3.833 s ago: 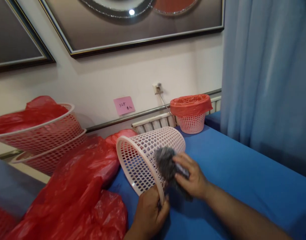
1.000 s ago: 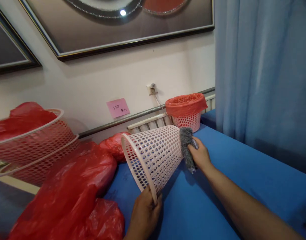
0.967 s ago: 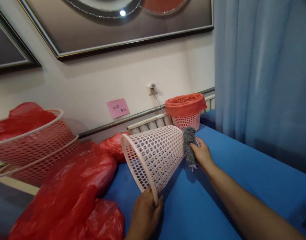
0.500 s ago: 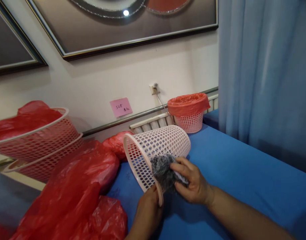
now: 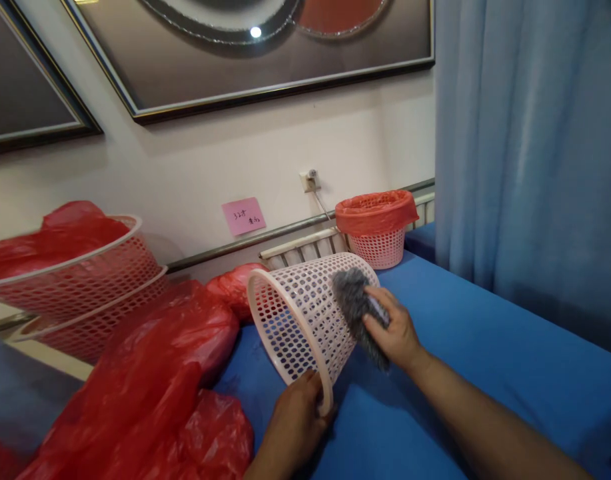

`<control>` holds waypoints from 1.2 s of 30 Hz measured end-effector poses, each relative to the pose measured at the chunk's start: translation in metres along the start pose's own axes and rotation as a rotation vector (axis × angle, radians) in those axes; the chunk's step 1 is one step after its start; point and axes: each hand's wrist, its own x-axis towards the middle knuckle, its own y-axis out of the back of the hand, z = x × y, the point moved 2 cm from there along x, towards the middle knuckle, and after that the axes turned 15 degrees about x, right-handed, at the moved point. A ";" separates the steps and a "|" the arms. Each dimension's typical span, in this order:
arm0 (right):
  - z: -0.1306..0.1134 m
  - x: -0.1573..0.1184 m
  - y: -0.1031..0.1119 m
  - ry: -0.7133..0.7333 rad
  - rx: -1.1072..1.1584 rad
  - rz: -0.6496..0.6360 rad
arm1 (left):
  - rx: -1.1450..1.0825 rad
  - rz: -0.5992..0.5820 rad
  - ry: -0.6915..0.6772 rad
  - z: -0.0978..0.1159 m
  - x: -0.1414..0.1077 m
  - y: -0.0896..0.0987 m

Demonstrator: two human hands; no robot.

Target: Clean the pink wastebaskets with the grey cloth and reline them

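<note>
A pale pink perforated plastic wastebasket (image 5: 310, 287) lies on its side on the blue surface (image 5: 465, 333), its open mouth towards the left and me. My left hand (image 5: 300, 413) is closed on the lower part of its rim, fingertips partly hidden behind it. In my right hand (image 5: 395, 330) is a grey fluffy brush (image 5: 352, 297), with a pale patch showing between the fingers. The fluff rests against the basket's side, close to its base.
Red plastic bags (image 5: 150, 387) are heaped at left. Behind them stand stacked pink baskets (image 5: 85, 273), the upper one with red plastic in it. A red-lined basket (image 5: 378, 247) stands beyond. A blue curtain (image 5: 525, 167) hangs at right; a pink note (image 5: 244, 216) is on the wall.
My right hand has moved the fluffy brush from near the basket's rim along its side towards the base. My left hand keeps its hold on the rim, and the basket has turned slightly.
</note>
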 end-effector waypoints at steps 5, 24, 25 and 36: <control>-0.045 -0.023 -0.019 0.309 0.127 -0.483 | -0.255 0.217 -0.068 -0.003 -0.008 0.002; 0.044 0.030 0.026 -0.370 -0.206 0.203 | -0.256 0.357 -0.104 -0.005 -0.012 0.006; 0.033 0.023 0.018 -0.290 -0.179 0.141 | -0.257 0.353 -0.111 -0.004 -0.012 0.007; -0.026 -0.016 -0.018 0.120 -0.022 -0.251 | -0.239 0.236 -0.181 -0.007 -0.006 0.005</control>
